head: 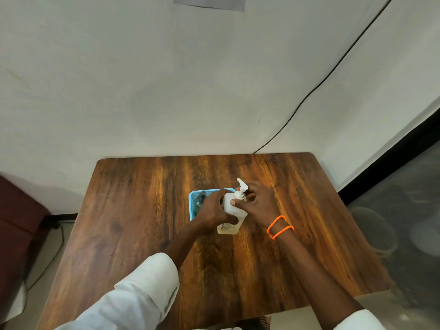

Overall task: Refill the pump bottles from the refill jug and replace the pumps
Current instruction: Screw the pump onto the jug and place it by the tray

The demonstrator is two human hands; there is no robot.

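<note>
A white pump bottle [230, 211] stands on the wooden table [142, 210] near its middle. My left hand [212, 210] wraps around the bottle's body from the left. My right hand [256, 203] grips the collar of the white pump [241, 188] on top of the bottle, thumb on the bottle's shoulder. Behind my left hand sits a light blue tray [193, 198] holding a clear bottle with a grey pump [201, 195], mostly hidden by the hand. No refill jug shows.
The table stands against a white wall [190, 91]. A black cable [321, 84] runs down the wall to the table's back edge. A dark red seat [16, 222] is at the left. Dark floor with a round bin [373, 232] lies to the right.
</note>
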